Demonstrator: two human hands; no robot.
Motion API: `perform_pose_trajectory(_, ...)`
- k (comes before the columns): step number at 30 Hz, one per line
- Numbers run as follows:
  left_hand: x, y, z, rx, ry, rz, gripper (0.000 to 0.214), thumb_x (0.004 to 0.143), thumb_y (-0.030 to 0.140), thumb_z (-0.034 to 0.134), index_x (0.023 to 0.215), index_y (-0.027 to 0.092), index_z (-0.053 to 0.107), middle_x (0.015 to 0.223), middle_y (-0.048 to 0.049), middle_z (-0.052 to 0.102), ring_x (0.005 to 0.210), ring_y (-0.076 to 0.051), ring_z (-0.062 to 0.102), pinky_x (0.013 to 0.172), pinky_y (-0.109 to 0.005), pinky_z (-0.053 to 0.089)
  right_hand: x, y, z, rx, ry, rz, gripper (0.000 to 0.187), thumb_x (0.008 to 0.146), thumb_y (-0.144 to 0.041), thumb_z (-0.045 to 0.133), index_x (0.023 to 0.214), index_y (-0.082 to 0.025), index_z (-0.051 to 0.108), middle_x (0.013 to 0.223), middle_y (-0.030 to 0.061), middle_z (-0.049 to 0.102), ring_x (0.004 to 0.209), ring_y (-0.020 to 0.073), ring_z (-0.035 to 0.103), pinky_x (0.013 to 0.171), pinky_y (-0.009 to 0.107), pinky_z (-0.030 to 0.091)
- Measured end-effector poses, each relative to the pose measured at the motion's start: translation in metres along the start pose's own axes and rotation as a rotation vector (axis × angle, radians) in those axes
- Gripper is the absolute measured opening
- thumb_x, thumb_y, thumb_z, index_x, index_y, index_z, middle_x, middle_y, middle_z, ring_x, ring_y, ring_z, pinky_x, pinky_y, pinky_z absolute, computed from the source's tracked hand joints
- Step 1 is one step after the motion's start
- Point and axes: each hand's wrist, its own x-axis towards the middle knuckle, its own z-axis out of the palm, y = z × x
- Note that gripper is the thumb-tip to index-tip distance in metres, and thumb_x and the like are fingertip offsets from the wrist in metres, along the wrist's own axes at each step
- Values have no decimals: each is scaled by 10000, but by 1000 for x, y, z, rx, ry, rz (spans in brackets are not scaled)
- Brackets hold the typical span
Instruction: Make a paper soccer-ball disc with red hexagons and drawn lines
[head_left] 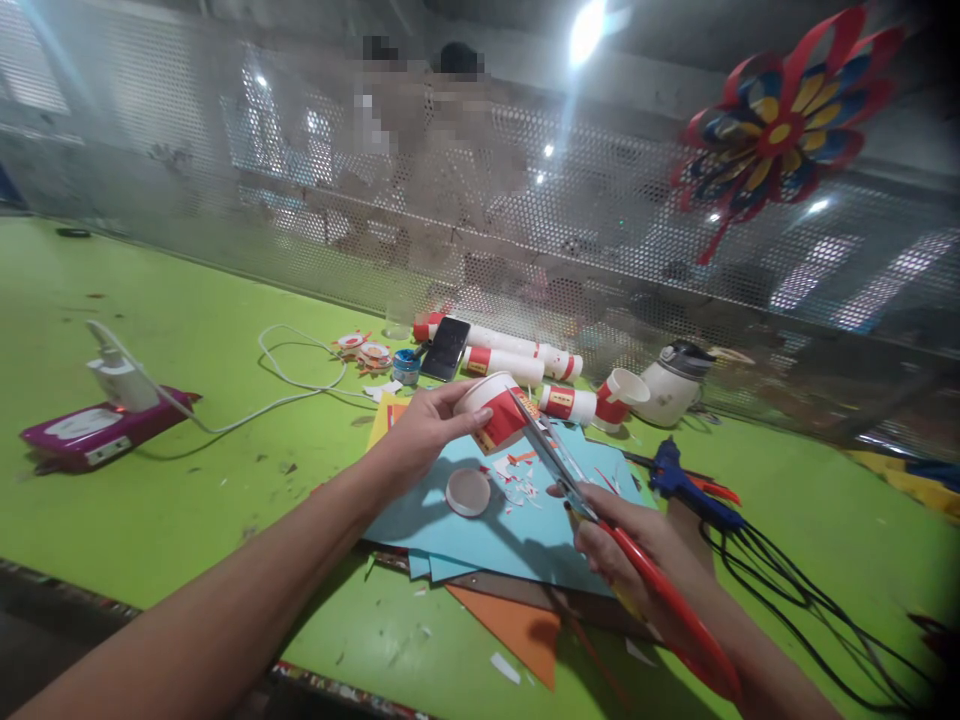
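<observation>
My left hand (435, 425) is closed on a red and white paper cup (504, 428), tilted on its side with its mouth to the upper left. My right hand (622, 535) grips long scissors (671, 597) with red handles. Their blades are parted and reach up to the right side of the cup, at its cut edge. Beneath both hands lie light blue paper sheets (420, 520), strewn with small white, red and orange scraps (523, 487). A round white cup bottom (468, 493) rests on the paper below the cup.
Behind the paper lie stacked paper cups (506, 366), a phone (446, 349) and a blue paint jar (406, 367). A kettle-like container (673, 385) stands back right. At right is a blue glue gun (694, 485) with black cables. A purple power strip (105, 432) lies left; perforated metal mesh (300, 220) rises behind.
</observation>
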Motion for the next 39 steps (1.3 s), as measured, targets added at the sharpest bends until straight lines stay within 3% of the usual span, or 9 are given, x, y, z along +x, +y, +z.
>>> perform_pose_trajectory(15, -1, 3, 4, -35, 23, -24, 401, 732, 259, 757, 1123, 189, 695, 1086, -74, 719, 960, -216, 633, 887, -343, 446, -1, 3, 9, 233, 50, 126, 723, 762, -723, 534, 1153, -122, 632, 608, -38, 387, 479, 73, 330, 440, 213, 292)
perform_pose_trajectory(22, -2, 7, 6, -48, 39, -48, 410, 713, 265, 770, 1108, 182, 701, 1076, -77, 721, 956, -218, 637, 892, -350, 444, -2, -1, 11, 246, 56, 104, 683, 801, -690, 515, 1134, -104, 623, 605, -35, 398, 491, 83, 358, 435, 210, 305)
perform_pose_trajectory(29, -3, 6, 7, -55, 22, -57, 421, 730, 261, 755, 1138, 184, 687, 1097, -86, 713, 956, -215, 634, 874, -341, 456, -4, -3, 12, 241, 50, 93, 576, 847, -629, 504, 1094, -119, 608, 547, -67, 326, 458, 84, 299, 396, 208, 235)
perform_pose_trajectory(34, -2, 8, 3, -49, -28, -62, 385, 752, 274, 733, 1121, 174, 689, 1082, -95, 710, 936, -220, 634, 854, -351, 457, -5, -5, 11, 195, 58, 83, 578, 843, -645, 491, 1071, -131, 625, 557, -48, 380, 457, 92, 338, 395, 211, 290)
perform_pose_trajectory(39, 1, 8, -8, -10, -37, -84, 197, 773, 305, 715, 901, 156, 726, 873, -59, 709, 806, -180, 623, 812, -351, 458, -1, -1, 4, 168, 45, 70, 579, 859, -640, 473, 1071, -120, 614, 567, -54, 373, 459, 83, 334, 414, 208, 299)
